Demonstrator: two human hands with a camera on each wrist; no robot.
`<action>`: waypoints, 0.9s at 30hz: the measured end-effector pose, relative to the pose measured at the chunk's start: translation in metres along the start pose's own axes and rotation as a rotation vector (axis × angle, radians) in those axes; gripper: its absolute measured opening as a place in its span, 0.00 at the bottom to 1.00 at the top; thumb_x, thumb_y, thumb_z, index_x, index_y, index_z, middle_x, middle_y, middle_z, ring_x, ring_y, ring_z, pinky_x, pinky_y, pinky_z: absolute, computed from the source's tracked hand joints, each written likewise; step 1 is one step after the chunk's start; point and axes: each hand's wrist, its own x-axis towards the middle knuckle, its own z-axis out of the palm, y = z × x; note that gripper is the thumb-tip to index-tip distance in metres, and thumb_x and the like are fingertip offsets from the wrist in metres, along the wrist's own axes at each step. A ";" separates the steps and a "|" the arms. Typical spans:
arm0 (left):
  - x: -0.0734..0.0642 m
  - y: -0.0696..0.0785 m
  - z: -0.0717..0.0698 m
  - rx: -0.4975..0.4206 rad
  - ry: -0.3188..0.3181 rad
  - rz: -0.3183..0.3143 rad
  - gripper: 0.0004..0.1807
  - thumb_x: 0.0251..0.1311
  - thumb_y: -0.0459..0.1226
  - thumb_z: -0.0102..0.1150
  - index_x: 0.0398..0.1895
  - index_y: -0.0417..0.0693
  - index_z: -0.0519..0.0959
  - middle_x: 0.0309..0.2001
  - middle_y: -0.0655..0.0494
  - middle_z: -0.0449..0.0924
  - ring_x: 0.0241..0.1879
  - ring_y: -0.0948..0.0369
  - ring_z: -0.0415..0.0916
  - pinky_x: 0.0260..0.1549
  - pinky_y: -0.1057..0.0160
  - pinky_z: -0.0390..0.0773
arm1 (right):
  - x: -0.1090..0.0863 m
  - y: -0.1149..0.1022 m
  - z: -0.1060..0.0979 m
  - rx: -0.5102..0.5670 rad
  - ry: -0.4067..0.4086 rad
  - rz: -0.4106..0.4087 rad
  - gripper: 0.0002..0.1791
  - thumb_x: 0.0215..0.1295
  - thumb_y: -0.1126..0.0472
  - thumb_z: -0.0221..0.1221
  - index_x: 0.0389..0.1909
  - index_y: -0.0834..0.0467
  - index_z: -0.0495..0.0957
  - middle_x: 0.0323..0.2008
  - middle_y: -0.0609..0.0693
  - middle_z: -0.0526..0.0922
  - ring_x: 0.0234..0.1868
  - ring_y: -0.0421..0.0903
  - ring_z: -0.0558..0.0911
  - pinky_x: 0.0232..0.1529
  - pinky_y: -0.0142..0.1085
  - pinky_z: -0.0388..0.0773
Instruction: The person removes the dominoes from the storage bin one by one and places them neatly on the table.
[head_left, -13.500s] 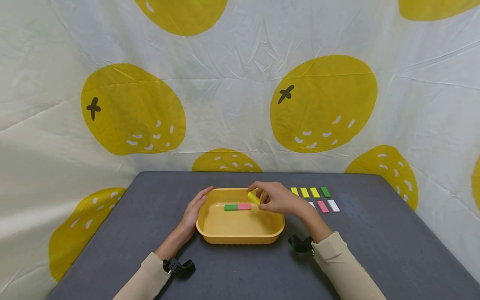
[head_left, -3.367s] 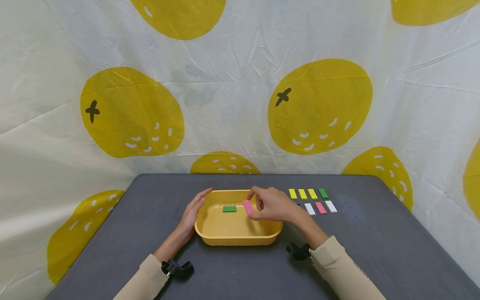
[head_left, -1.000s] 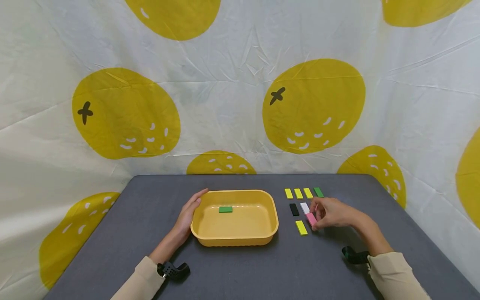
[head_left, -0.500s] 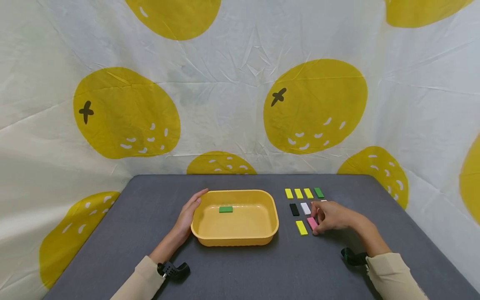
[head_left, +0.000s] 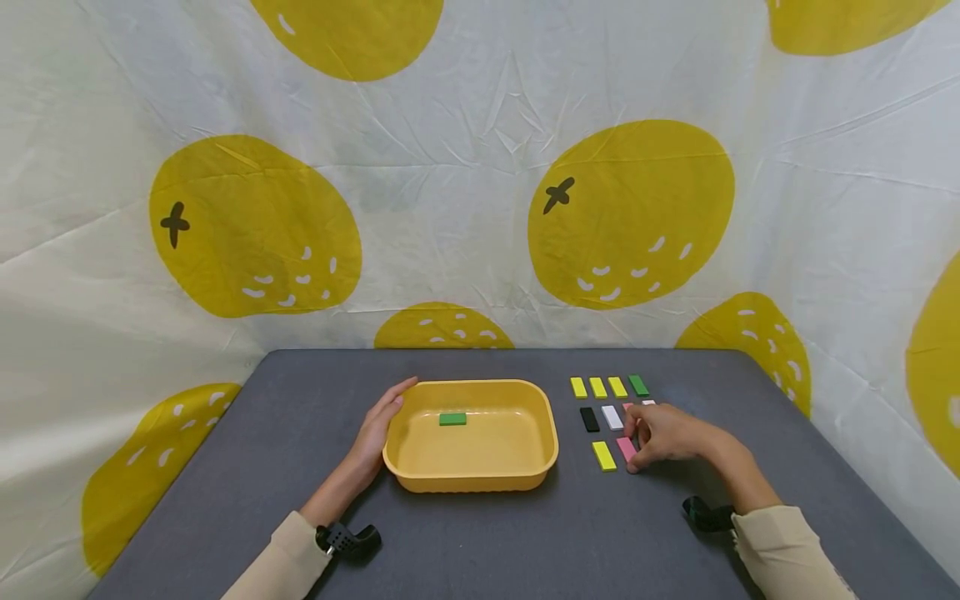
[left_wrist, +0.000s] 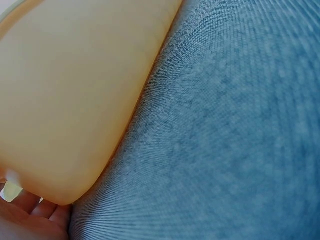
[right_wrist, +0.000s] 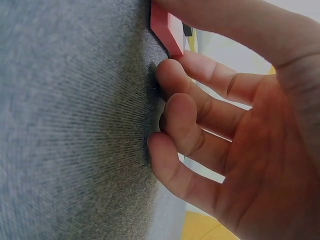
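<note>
A yellow plastic tray (head_left: 471, 482) stands on the grey table, with a green flat block (head_left: 452, 419) lying inside near its back wall. My left hand (head_left: 372, 437) rests along the tray's left side with fairly straight fingers; in the left wrist view the fingers (left_wrist: 45, 215) lie by the tray's lower corner. To the tray's right, my right hand (head_left: 667, 433) pinches a pink block (head_left: 626, 450) between thumb and fingers, down at the tabletop. In the right wrist view the pink block (right_wrist: 167, 30) shows beside the thumb. A yellow block (head_left: 603, 457) lies just left of it.
Behind these, several yellow blocks (head_left: 597, 387) and a green block (head_left: 638, 385) form a back row. A black block (head_left: 589, 419) and a white block (head_left: 612, 417) lie in the middle row, whose right end my right hand partly hides.
A yellow block and then the pink block have left the tray for the table at right. Over the last second the pink block shifted slightly right and nearer; the left hand stayed still.
</note>
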 end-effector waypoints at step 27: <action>-0.001 -0.001 0.001 -0.004 0.018 -0.004 0.25 0.84 0.41 0.33 0.80 0.51 0.63 0.81 0.50 0.57 0.81 0.50 0.55 0.77 0.42 0.56 | -0.008 0.001 -0.014 0.161 -0.036 -0.023 0.26 0.57 0.57 0.74 0.51 0.64 0.75 0.26 0.49 0.79 0.26 0.42 0.76 0.29 0.30 0.69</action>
